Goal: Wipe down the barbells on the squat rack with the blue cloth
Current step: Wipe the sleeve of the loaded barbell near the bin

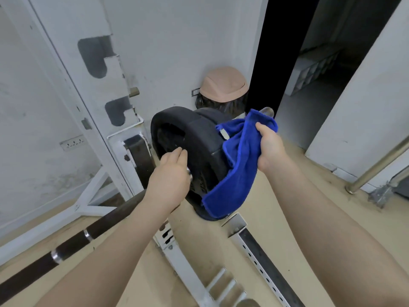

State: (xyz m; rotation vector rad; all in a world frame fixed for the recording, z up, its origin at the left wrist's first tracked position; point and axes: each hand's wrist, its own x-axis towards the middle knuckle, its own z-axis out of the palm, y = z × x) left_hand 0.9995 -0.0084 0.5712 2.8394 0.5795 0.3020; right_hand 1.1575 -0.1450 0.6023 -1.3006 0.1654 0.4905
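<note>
A dark barbell (73, 244) runs from the lower left up to black weight plates (199, 138) at the picture's middle. My left hand (171, 176) grips the bar right at the inner face of the plates. My right hand (269, 147) holds a blue cloth (239, 165) bunched over the outer side of the plates, and the cloth hangs down past their lower edge. The chrome end of the barbell sleeve (266, 111) pokes out above the cloth.
The white squat rack upright (104, 80) with its hook cutouts stands at the left, its base frame (172, 251) below my arms. A beige-lidded bin (223, 85) sits by the wall behind the plates. A brass rail (376, 165) slants at the right; a perforated bar (265, 269) lies on the floor.
</note>
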